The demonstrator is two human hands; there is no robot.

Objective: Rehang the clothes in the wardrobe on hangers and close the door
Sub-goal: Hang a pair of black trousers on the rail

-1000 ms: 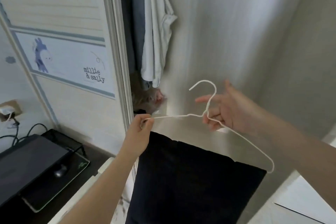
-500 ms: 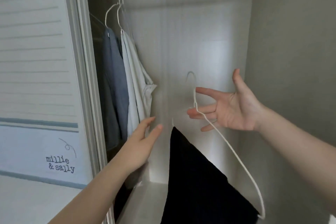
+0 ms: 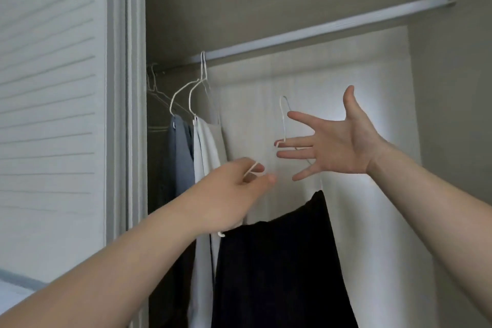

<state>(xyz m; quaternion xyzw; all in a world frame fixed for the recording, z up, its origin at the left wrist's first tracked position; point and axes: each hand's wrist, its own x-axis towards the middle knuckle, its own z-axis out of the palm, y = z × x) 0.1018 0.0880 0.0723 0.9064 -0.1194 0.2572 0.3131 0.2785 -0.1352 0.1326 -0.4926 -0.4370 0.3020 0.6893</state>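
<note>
Currently, head view only. Found hanger (image 3: 283, 120) mid-frame, hook up, well below rail (image 3: 319, 28) at 12 o'clock. Noted left hand (image 3: 231, 194) at 7 o'clock of hook, thumb and forefinger pinching one wire shoulder. Noted right hand (image 3: 338, 144) at 3 o'clock, fingers (image 3: 295, 142) spread straight, wire neck lying across them, not gripped. Black cloth (image 3: 279, 261) draped over hanger bar, hanging toward 6 o'clock.

Judged step: raise and hook onto rail. Advise curling right fingers round neck first, keeping bar level against cloth sliding off, aiming at bare rail toward 1 o'clock.

Around: blue shirt (image 3: 181, 157) and white top (image 3: 206, 157) at 9 o'clock on hung hangers (image 3: 189, 98), near enough to snag pinched shoulder. Louvred door (image 3: 53, 114) at far 9 o'clock; to be shut last.
</note>
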